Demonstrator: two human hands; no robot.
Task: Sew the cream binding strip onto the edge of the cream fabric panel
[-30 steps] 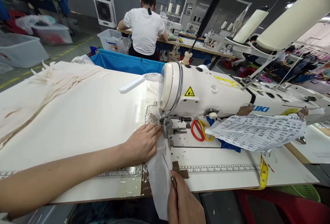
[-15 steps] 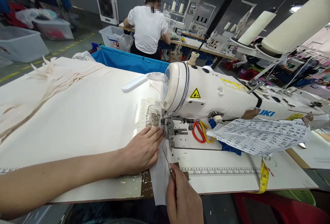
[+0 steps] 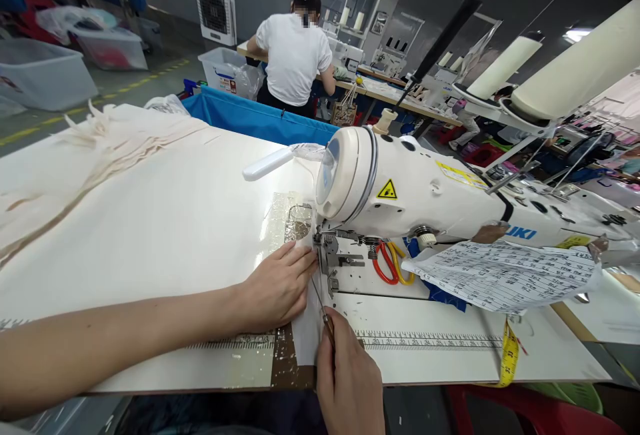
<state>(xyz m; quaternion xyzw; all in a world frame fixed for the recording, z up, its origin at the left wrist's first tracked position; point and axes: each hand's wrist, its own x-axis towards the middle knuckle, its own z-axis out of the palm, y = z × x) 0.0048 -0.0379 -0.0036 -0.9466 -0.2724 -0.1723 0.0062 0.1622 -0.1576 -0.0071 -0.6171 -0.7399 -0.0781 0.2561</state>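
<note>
The left hand (image 3: 280, 291) lies flat, fingers extended close together, on a white cloth strip (image 3: 306, 338); whether it grips any of it I cannot tell. The right hand (image 3: 353, 375) is curled closed around the wooden handle of a pointed tool (image 3: 329, 328), its thin shaft angled over the strip. The strip runs from the needle area of the sewing machine (image 3: 415, 185) towards the worktop's (image 3: 190, 221) near edge. Red-and-yellow-handled scissors (image 3: 386, 265) lie under the machine arm. Cream fabric pieces (image 3: 100, 165) spread towards the worktop's far left corner; a blue cloth bin (image 3: 265, 118) stands beyond its far edge.
</note>
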